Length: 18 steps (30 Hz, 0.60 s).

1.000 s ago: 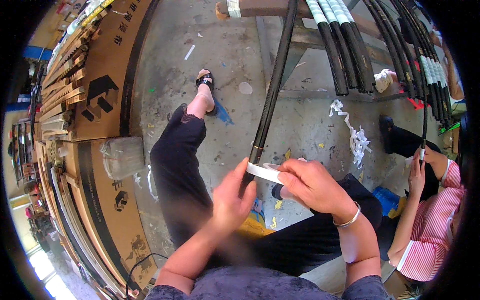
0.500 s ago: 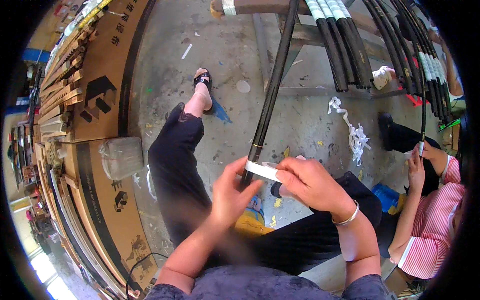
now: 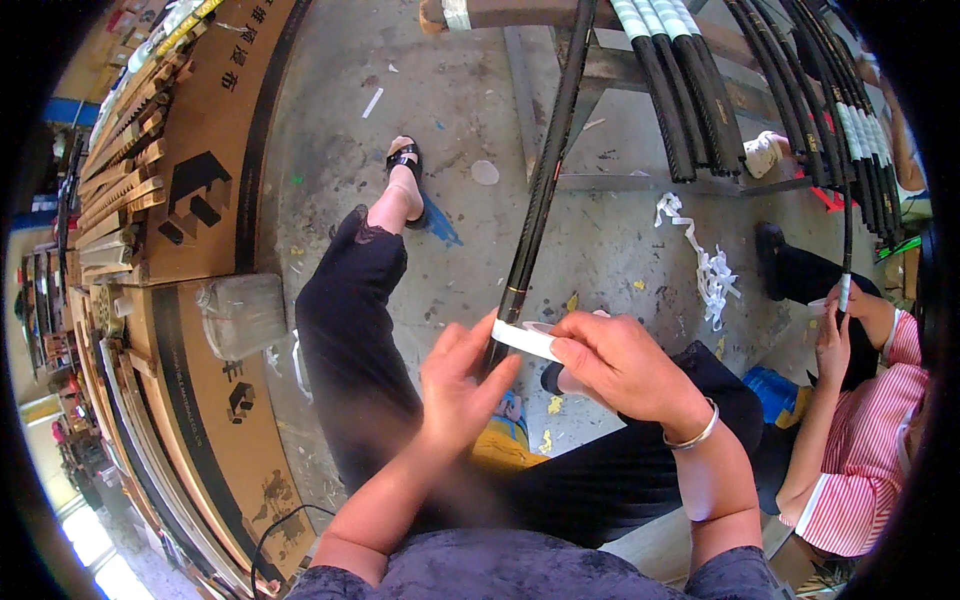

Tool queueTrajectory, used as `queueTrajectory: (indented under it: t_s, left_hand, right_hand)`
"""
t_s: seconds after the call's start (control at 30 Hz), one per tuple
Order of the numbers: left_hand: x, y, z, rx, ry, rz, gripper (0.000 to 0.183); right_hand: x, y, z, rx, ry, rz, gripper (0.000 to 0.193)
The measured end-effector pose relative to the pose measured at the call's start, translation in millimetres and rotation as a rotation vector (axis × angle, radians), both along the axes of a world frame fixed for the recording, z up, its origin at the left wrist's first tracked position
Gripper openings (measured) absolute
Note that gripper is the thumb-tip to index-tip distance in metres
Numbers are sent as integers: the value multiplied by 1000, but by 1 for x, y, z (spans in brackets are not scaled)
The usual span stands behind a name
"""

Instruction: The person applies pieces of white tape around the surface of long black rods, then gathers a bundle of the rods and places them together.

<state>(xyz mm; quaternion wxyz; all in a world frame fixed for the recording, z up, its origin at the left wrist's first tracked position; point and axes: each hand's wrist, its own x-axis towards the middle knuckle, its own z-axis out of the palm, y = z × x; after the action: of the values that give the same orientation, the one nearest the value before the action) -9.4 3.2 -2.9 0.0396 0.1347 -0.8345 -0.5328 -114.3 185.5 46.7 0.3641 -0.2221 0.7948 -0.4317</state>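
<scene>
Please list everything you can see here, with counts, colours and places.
Dark pole: one, black, upper centre down to the hands
White tape: one strip, white, between pole and right hand
Banded poles: several, black with pale bands, upper right
Stand: one, brown beam, grey legs, top
Cartons: two, brown, left
Wooden strips: many, tan, upper left
Plastic package: one, clear, beside the cartons
Tangled strips: one heap, white, floor right of centre
Co-worker: one, red-and-white top, right
Bracelet: one, silvery, right wrist
Left hand: one, bare, at the dark pole
Right hand: one, bare, pinching white tape
</scene>
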Motion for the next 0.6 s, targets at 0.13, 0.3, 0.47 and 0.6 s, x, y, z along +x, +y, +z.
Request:
queueTrajectory:
  t_s: [0.13,0.3,0.47,0.6]
  left_hand:
    - [5,4,-3,168,-68,81,50]
    - [11,6,-8,308,-121,135,50]
    - [12,5,-8,309,-106,115,49]
    - [14,5,-14,370,-89,122,48]
  right_hand:
    - [0,0,-1,2,-15,0,31]
    - [1,0,-2,-4,-13,5,32]
    - [0,0,-1,7,-29,0,33]
    - [0,-1,-2,8,-4,6,34]
